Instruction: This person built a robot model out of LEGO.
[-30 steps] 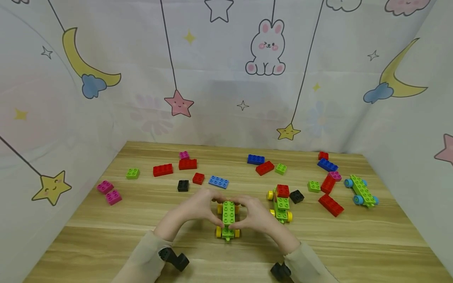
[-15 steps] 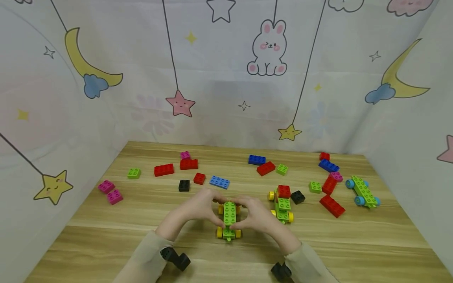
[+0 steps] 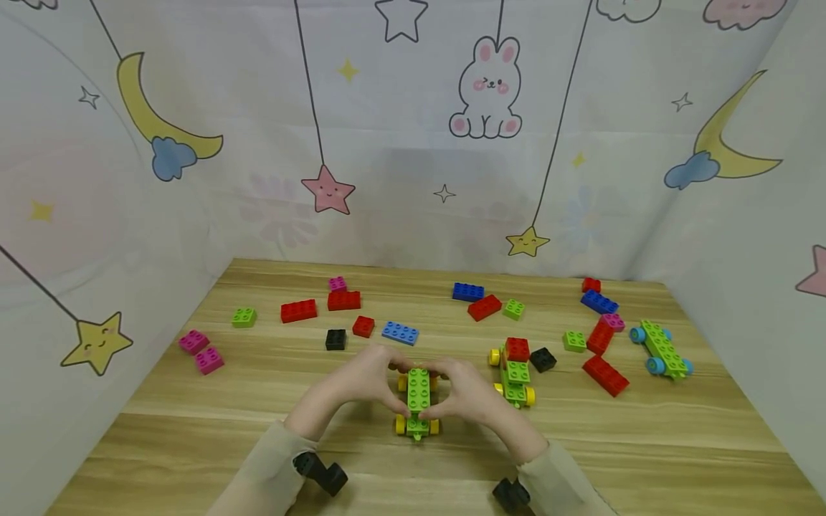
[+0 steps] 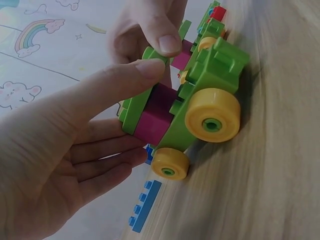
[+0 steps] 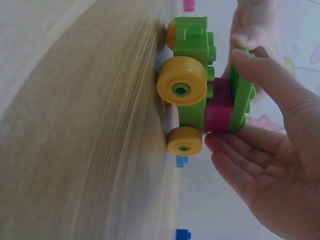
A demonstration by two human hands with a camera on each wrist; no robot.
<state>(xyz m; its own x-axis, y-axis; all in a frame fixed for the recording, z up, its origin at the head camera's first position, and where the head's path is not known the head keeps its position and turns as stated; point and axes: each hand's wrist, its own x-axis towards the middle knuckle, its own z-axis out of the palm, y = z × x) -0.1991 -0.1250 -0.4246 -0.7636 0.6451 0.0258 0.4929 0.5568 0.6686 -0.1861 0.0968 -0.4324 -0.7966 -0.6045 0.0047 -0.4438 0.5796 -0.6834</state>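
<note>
A toy car [image 3: 418, 428] of building bricks stands on its yellow wheels [image 4: 212, 116] at the middle front of the table. Its green wheeled base [image 5: 191, 116] carries a magenta brick [image 4: 156, 114], and a green studded plate [image 3: 418, 390] lies on top. From the left, my left hand [image 3: 368, 376] grips the plate, thumb at the near end and fingers toward the far end. My right hand [image 3: 466, 393] holds it likewise from the right. In the right wrist view, the plate [image 5: 243, 90] looks slightly tilted over the magenta brick. The hands partly hide the plate's far end.
Right of my hands stands another yellow-wheeled car [image 3: 515, 373] with a red brick on top, beside a black brick [image 3: 542, 359]. A blue-wheeled green base [image 3: 661, 350] lies far right. Loose bricks, including a light blue one [image 3: 400, 332], are scattered behind. Fabric walls enclose the table [image 3: 193, 444].
</note>
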